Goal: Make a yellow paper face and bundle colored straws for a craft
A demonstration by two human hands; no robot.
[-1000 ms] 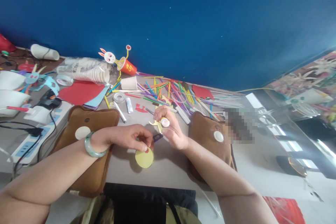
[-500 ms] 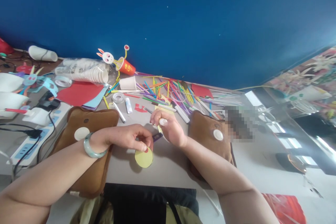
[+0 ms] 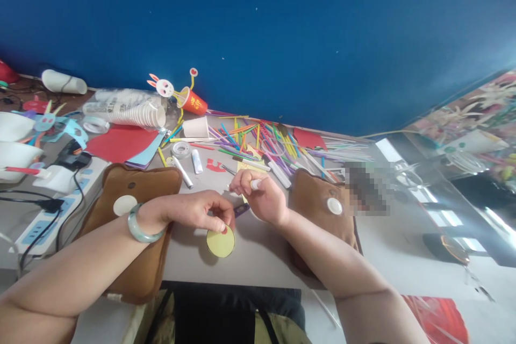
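Observation:
Between the thumb and fingers of my left hand (image 3: 201, 212) is a round yellow paper disc (image 3: 220, 243) with a dark edge and a small red mark at its top. The disc hangs over the grey table. To its upper right, my right hand (image 3: 264, 196) has its fingers curled around a small white object (image 3: 255, 184), mostly hidden, so its kind is unclear. Below the right fingers a dark purple item (image 3: 242, 209) lies on the table, partly covered. Just beyond are red paper cutouts (image 3: 215, 165), a white tube (image 3: 196, 162) and a white marker (image 3: 183, 173).
Brown cushioned pads (image 3: 129, 236) lie under the left arm and beside the right (image 3: 318, 209). Colourful straws (image 3: 258, 137) spread along the blue wall. Paper cups (image 3: 137, 114), red paper (image 3: 121, 142), a rabbit cup craft (image 3: 193, 101) and a power strip (image 3: 52, 215) stand left.
My right hand has turned slightly and its fingers are curled in more, shifting the white object a little. The left hand and yellow disc stay almost still.

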